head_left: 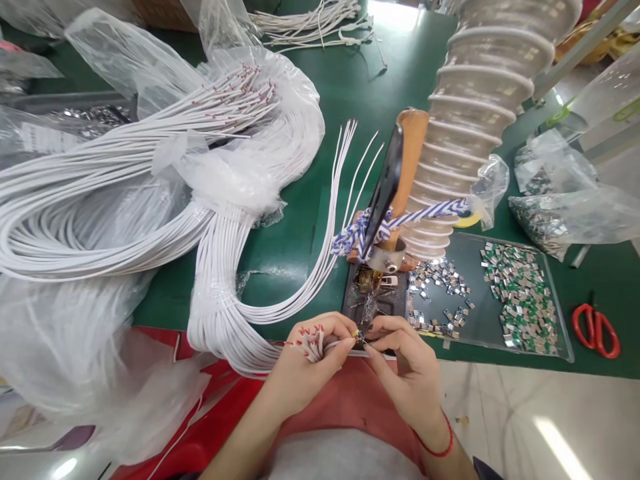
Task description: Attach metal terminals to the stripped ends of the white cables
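My left hand (305,377) is closed around the ends of several white cables (250,363), their stripped red tips sticking out past the fingers. Its thumb and forefinger pinch near a tiny part with yellow and blue on it (358,335). From the other side my right hand (407,370) closes thumb and fingers at the same spot; what exactly lies between them is too small to name. Just above the fingertips is the lower end of a soldering iron (370,307), with an orange handle (411,150), fixed upright and tied with blue-and-white cord (360,233).
A clear-walled tray (477,267) of small metal connectors (525,300) stands at right, beside red-handled scissors (595,330). A ribbed extraction hose (480,100) hangs over the bench. Large coils of white cable (125,153) and plastic wrap cover the left side.
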{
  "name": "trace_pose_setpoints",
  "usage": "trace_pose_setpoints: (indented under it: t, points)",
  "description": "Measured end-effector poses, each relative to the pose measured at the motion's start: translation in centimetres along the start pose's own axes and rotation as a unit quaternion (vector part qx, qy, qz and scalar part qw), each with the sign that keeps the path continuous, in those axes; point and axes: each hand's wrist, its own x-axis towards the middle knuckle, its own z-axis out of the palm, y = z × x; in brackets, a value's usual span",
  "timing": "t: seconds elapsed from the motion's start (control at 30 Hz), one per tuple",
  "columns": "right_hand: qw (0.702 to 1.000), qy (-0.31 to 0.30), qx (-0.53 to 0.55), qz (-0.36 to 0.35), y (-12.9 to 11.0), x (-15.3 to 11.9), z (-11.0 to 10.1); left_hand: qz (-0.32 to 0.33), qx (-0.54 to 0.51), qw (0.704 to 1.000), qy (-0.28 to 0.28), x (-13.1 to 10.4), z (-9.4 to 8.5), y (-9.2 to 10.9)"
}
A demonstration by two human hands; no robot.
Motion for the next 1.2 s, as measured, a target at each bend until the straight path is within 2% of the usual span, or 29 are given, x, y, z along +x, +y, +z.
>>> trace_pose_setpoints:
  t: [0.6,1.0,1.2]
  points:
    - [1.0,0.025,0.002,0.018,-0.5,0.5,0.3,0.045,-0.004,0.998,0.032,0.0,0.3,1.2]
    - [1.0,0.009,-0.004,0.013,-0.1,-0.4,0.1,0.034,0.038,0.998,0.021,-0.5,0.3,-0.3]
    - [0.999,0.032,-0.028,0.027,-0.1,-1.3,-0.7,0.037,0.041,0.998,-0.001,-1.1,0.6,-0.4]
